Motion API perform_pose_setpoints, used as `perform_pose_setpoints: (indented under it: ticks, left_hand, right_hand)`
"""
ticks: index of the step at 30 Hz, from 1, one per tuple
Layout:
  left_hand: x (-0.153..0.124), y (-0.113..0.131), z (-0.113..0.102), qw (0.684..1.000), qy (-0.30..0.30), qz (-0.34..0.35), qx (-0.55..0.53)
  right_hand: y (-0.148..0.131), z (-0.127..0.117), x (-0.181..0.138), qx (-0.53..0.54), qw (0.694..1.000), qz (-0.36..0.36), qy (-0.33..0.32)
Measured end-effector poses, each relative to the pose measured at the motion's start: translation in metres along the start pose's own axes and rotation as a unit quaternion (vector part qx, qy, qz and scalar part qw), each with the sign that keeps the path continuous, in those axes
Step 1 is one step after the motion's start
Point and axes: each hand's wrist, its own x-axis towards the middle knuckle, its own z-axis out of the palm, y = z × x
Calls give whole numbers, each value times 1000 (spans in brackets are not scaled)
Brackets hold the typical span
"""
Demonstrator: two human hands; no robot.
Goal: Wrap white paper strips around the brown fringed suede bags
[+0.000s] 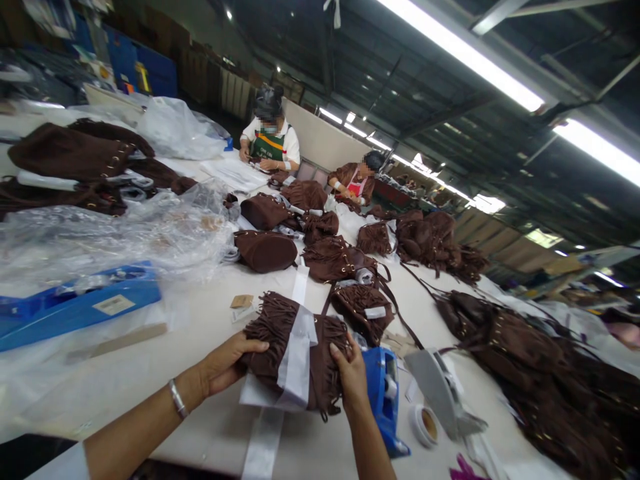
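**Forearms (pixel 137 417) reach in to a fringed bag (pixel 324 360) held at both ends**

At the left end of the fringed bag, the left hand (pixel 231 363) is closed on it, thumb over the edge, the other fingers mostly tucked out of sight. At the right end, the right hand (pixel 354 373) grips likewise, its thumb pressed on the fringe. The bag is over the table (pixel 200 433) (whether it touches, I cannot tell), and a white paper band (pixel 299 360) crosses its middle. Good handling here, I judge, means even pressure at both ends, with the fringe smoothed straight and the paper uncreased. Gripping too hard could bunch the strands.

On the near side of the bag lies a white strip (pixel 263 443). To its right stand a blue dispenser (pixel 383 393) and a tape roll (pixel 425 427). Just beyond the bag are more brown bags (pixel 265 252); well beyond it, two co-workers (pixel 273 143) bend over handwork.
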Motion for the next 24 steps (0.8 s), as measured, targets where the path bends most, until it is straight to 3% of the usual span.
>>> perform_pose_setpoints:
  ticks: [2,4,7,9,11,14,16,17,21,24]
  left_hand:
    - [3,-5,-9,999,7,19,36]
    - [6,-10,-19,989,35,39,141]
    - [10,-14,-37,939,102,65,323]
    - [10,-15,-49,906,157,79,386]
    - [6,-15,-55,876,210,110,421]
    - [-6,-14,-51,778,236,213,542]
    - [-14,-14,-40,707,211,238,632]
    - [-17,-14,-33,686,193,221,666]
    - [-12,-17,-11,693,140,70,703]
    - [4,-22,-7,734,135,27,665]
  right_hand:
    - [5,4,1,-42,998,-40,8]
    - [17,8,2,-87,994,-69,12]
    - [37,9,0,-169,983,-69,-7]
    - [41,5,-7,-250,966,-57,-19]
    - [33,2,-17,-348,933,-86,10]
    - [8,4,-35,-440,876,-188,61]
    - [-7,12,-45,-438,871,-218,30]
    - [-12,18,-48,-425,879,-215,2]
    - [-9,46,-49,-374,908,-181,-57]
    - [3,59,-40,-369,915,-158,-43]
